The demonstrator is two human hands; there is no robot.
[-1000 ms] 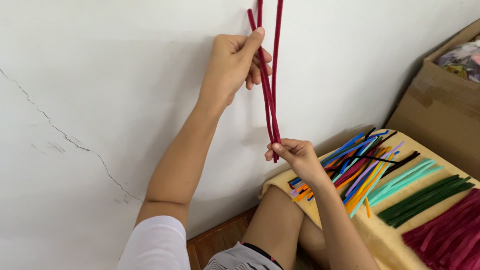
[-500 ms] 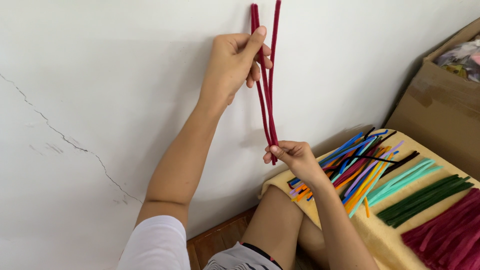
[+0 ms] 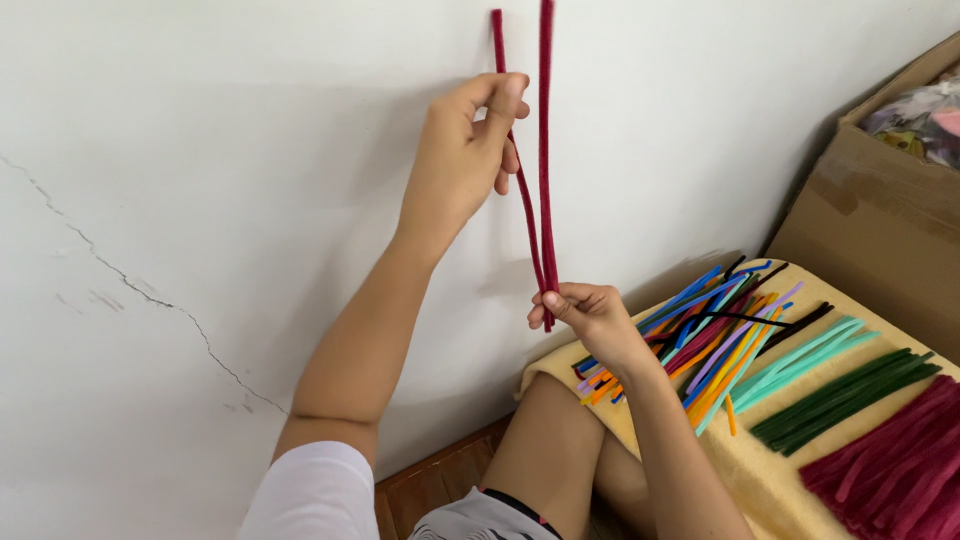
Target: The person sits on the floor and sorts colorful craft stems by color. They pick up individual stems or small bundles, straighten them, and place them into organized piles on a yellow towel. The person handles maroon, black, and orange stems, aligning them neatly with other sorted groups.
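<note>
Dark red pipe cleaners [image 3: 545, 150] stand upright in front of a white wall. My right hand [image 3: 590, 310] pinches their lower ends together. My left hand [image 3: 465, 150] is raised higher and grips one of the stems between thumb and fingers, while another stem runs straight up just right of it. The tops spread apart slightly near the upper edge of the view.
A yellow cloth [image 3: 760, 470] at lower right carries a mixed-colour heap of pipe cleaners [image 3: 710, 330], a teal bunch [image 3: 810, 360], a dark green bunch [image 3: 850, 400] and a dark red bunch [image 3: 900, 470]. A cardboard box [image 3: 880, 220] stands behind. The wall has a crack [image 3: 150, 300].
My left hand has slid a little lower along the stems, and the tops have spread further apart. My right hand has stayed in place at the lower ends.
</note>
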